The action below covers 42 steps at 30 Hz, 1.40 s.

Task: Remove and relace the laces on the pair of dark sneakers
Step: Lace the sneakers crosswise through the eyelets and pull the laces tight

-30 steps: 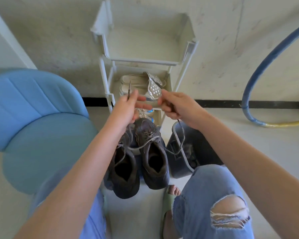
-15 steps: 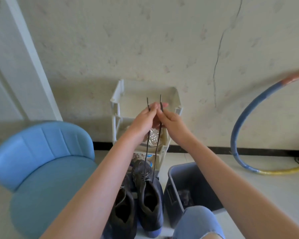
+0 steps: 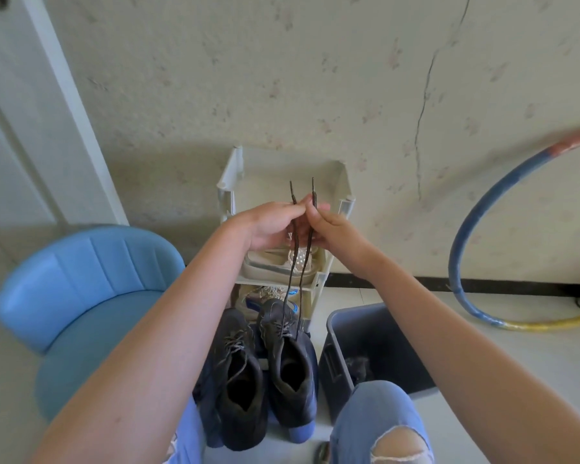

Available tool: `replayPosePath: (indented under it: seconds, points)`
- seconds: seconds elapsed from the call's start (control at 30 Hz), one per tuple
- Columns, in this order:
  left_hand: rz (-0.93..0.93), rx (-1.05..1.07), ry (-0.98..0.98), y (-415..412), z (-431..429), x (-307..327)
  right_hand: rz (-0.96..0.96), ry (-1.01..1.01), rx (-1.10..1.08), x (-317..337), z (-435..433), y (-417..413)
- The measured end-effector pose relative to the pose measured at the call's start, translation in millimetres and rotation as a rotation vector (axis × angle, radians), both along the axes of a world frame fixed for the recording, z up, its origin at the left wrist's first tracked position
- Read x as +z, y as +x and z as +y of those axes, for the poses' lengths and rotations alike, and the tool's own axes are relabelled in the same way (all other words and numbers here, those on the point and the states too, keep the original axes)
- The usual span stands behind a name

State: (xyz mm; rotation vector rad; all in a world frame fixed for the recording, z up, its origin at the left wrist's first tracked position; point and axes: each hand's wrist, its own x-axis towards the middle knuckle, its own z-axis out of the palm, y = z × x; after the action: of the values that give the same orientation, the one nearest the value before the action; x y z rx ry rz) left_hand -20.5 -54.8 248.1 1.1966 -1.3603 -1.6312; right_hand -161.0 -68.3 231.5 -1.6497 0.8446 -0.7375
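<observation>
- Lace point(image 3: 313, 192) ends are pinched side by side, one in left hand point(image 3: 268, 226), one in right hand point(image 3: 333, 229).
- Sneaker point(image 3: 292, 366) sits below both hands, with strands running taut down to it.
- Best to match the tips level and pull evenly.

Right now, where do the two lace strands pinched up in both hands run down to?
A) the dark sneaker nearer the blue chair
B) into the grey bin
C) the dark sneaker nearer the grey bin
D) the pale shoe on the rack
C: from the left hand and right hand, the lace drops straight into the eyelets of the dark sneaker beside the grey bin.
</observation>
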Motion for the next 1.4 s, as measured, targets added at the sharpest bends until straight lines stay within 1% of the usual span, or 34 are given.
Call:
replayPosePath:
  seconds: [0.07,0.2,0.23,0.3,0.37,0.4,0.47,0.53,0.57,0.6,0.63,0.67,0.7,0.73,0.8,0.83,0.87,0.93,0.97,1.03,1.07,1.1,1.13,1.2,1.27,1.37,1.4]
  points:
    - [0.013,-0.002,0.028,-3,-4,-8,-0.019,0.027,-0.008,-4,-1,2]
    - [0.181,0.093,0.051,-1,-6,-35,-0.053,-0.012,-0.139,-18,-7,7]
    - [0.156,0.108,0.007,-1,-2,-44,-0.047,-0.029,-0.192,-22,-10,6]
    - [-0.033,0.157,-0.13,-2,10,-61,-0.026,-0.055,-0.286,-23,-15,5]
    - [-0.209,0.25,-0.24,-7,18,-71,-0.037,-0.078,-0.324,-23,-17,4]
    - [-0.266,0.286,-0.296,-9,20,-75,-0.021,-0.095,-0.331,-23,-17,5]
    - [-0.317,0.32,-0.359,-13,18,-80,0.04,-0.145,-0.349,-22,-15,9]
    - [-0.325,0.381,-0.347,-15,13,-82,0.106,-0.186,-0.401,-23,-16,13]
    - [-0.295,0.419,-0.307,-16,11,-83,0.161,-0.234,-0.459,-24,-17,13]
    - [-0.27,0.448,-0.26,-17,9,-85,0.226,-0.328,-0.517,-24,-18,12]
    - [-0.285,0.453,-0.226,-17,8,-85,0.285,-0.45,-0.534,-25,-18,10]
    - [-0.337,0.422,-0.214,-16,8,-85,0.345,-0.569,-0.498,-25,-16,9]
    - [-0.378,0.361,-0.204,-16,9,-84,0.408,-0.638,-0.422,-25,-16,9]
    - [-0.383,0.292,-0.188,-16,10,-81,0.45,-0.634,-0.332,-27,-17,10]
    - [-0.351,0.18,-0.144,-19,13,-74,0.498,-0.432,-0.213,-28,-20,16]
    - [-0.352,0.143,-0.138,-19,12,-71,0.508,-0.349,-0.211,-29,-22,18]
    - [-0.366,0.11,-0.144,-18,12,-70,0.524,-0.322,-0.228,-29,-23,21]
    - [-0.388,0.075,-0.18,-16,10,-70,0.6,-0.334,-0.233,-27,-26,21]
    - [-0.367,0.087,-0.192,-13,10,-71,0.654,-0.327,-0.198,-24,-25,19]
    - [-0.287,0.155,-0.172,-9,9,-71,0.811,-0.327,-0.044,-19,-23,15]
    - [-0.259,0.19,-0.155,-7,9,-71,0.883,-0.349,0.005,-17,-21,12]
    - [-0.236,0.224,-0.138,-5,9,-69,0.916,-0.389,0.016,-16,-20,8]
    - [-0.217,0.256,-0.124,-3,9,-69,0.877,-0.377,-0.008,-16,-19,4]
    - [-0.216,0.304,-0.114,1,10,-66,0.628,-0.128,-0.048,-25,-22,-3]
    - [-0.302,0.328,-0.135,4,10,-65,0.422,0.072,-0.022,-31,-23,-11]
    - [-0.405,0.309,-0.195,4,11,-65,0.215,0.295,0.05,-35,-26,-19]
    - [-0.428,0.288,-0.228,3,12,-65,0.193,0.35,0.069,-36,-26,-20]
